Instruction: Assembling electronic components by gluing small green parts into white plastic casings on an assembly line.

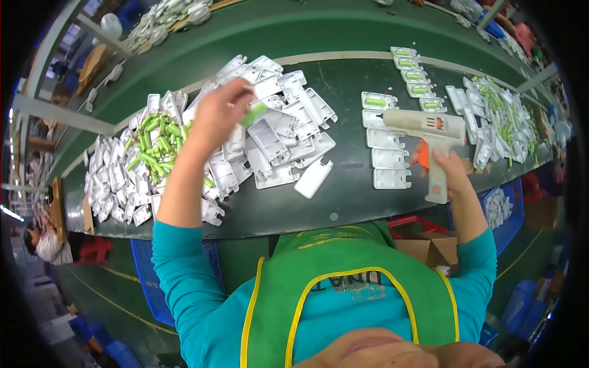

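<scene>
My left hand (222, 113) is raised over a heap of white plastic housings (270, 141), its fingers pinched on a green cylindrical battery (253, 114) that is blurred. A pile of similar green batteries (161, 142) lies to the left of that wrist. My right hand (453, 168) is wrapped round the grip of a beige glue gun (437, 132) with an orange trigger (423, 153). The gun's nozzle points left, over a column of open white housings (389, 159). At the column's far end, one housing (379, 100) has a green battery inside.
A second column of housings with batteries (415, 76) reaches toward the back. Piles of white parts lie at the far left (119, 178) and right (500, 116). One loose housing (313, 178) rests face down mid-bench. Blue crates (512, 214) stand below the green bench (270, 208).
</scene>
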Available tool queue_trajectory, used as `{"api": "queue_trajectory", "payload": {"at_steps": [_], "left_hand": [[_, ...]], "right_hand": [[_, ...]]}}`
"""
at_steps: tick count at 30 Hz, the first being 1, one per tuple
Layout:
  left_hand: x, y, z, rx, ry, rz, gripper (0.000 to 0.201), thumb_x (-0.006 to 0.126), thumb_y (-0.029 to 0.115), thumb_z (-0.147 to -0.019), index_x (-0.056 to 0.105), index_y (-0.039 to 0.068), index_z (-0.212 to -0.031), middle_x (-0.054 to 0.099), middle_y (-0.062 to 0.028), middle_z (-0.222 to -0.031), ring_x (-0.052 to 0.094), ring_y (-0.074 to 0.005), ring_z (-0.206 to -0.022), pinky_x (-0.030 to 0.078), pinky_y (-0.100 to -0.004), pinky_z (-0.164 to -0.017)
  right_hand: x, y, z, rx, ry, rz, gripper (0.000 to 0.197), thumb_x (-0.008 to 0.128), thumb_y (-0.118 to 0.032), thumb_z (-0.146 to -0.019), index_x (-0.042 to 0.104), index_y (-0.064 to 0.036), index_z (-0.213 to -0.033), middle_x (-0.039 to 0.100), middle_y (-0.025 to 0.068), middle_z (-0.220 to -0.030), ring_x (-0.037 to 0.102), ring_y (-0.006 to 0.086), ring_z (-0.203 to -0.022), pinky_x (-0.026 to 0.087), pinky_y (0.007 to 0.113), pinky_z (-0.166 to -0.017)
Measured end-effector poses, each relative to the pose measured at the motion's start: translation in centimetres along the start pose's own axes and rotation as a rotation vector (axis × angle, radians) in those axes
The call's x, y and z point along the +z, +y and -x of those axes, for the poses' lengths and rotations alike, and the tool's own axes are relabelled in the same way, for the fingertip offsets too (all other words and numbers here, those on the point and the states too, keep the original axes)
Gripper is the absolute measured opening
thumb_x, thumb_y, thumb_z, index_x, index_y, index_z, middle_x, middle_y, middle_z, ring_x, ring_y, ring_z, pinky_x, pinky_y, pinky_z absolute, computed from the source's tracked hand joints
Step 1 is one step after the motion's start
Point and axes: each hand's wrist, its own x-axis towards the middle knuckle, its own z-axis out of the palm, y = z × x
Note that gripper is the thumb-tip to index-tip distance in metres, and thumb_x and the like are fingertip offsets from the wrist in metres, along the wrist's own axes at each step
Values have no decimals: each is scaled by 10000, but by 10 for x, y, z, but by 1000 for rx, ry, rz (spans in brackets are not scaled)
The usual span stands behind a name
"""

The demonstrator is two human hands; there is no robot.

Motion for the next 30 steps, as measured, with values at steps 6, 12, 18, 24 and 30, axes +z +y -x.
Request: {"api": "queue_trajectory", "payload": {"at_steps": [6,12,18,24,30], "left_hand": [[136,65,11,636,-250,-70,49,587,139,-803,593,117,-847,621,-76,-720,635,-276,-732,462,-424,-643],[183,65,31,740,-421,-339,144,661,191,-778,600,137,-897,558,-24,-815,554,-218,-842,366,-350,-761],[173,55,30,626,-486,-442,236,719,206,-721,593,139,-909,558,-29,-865,548,-222,-879,368,-379,-763],[168,69,2,469,-291,-347,197,706,191,-732,606,128,-889,566,-42,-845,547,-248,-854,370,-395,-738],[205,73,-50,411,-12,-305,152,718,196,-720,655,112,-829,580,-40,-847,548,-250,-877,373,-403,-762]], "right_hand": [[0,-1,-2,74,9,113,424,597,-337,-885,546,-19,-1160,649,86,-960,621,148,-877,479,253,-640],[-8,2,-9,103,53,147,416,623,-350,-870,564,-26,-1125,652,54,-923,611,125,-843,472,266,-635],[-17,-1,-7,82,-8,248,393,620,-335,-849,560,-18,-1073,624,58,-840,601,143,-755,462,267,-606],[-21,4,-1,116,-7,233,398,645,-322,-855,554,-5,-1079,615,56,-859,594,135,-772,474,270,-645],[-19,1,7,66,23,66,455,600,-299,-876,491,-9,-1209,613,94,-1061,611,156,-898,494,265,-673]]}}
